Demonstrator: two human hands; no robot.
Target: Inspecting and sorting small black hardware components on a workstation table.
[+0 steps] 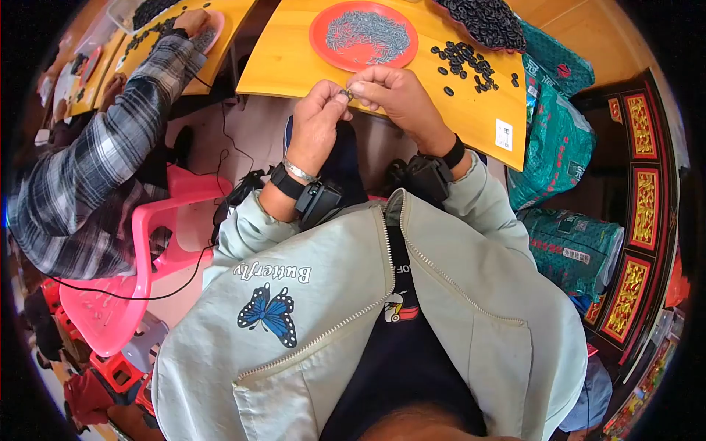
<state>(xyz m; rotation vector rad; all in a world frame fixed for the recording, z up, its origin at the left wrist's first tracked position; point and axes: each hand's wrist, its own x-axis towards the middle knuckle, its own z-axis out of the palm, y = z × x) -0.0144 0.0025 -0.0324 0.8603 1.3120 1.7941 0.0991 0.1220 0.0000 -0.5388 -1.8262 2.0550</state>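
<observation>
- Small dark piece (pixel 350 95) with a dull yellowish glint, mostly covered by fingers, its exact shape unclear
- Pinched between left hand (pixel 318 123) and right hand (pixel 398 97), at twelve o'clock in view

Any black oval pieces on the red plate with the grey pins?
No, the red plate shows only small grey pins; the loose black oval pieces lie to its right on the yellow table.

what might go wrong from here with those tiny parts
The small piece pinched between the left hand and right hand might slip and fall past the edge of the yellow table. The black ovals lie loose beside the red plate, so a bump could mix them with its grey metal pieces.
</observation>
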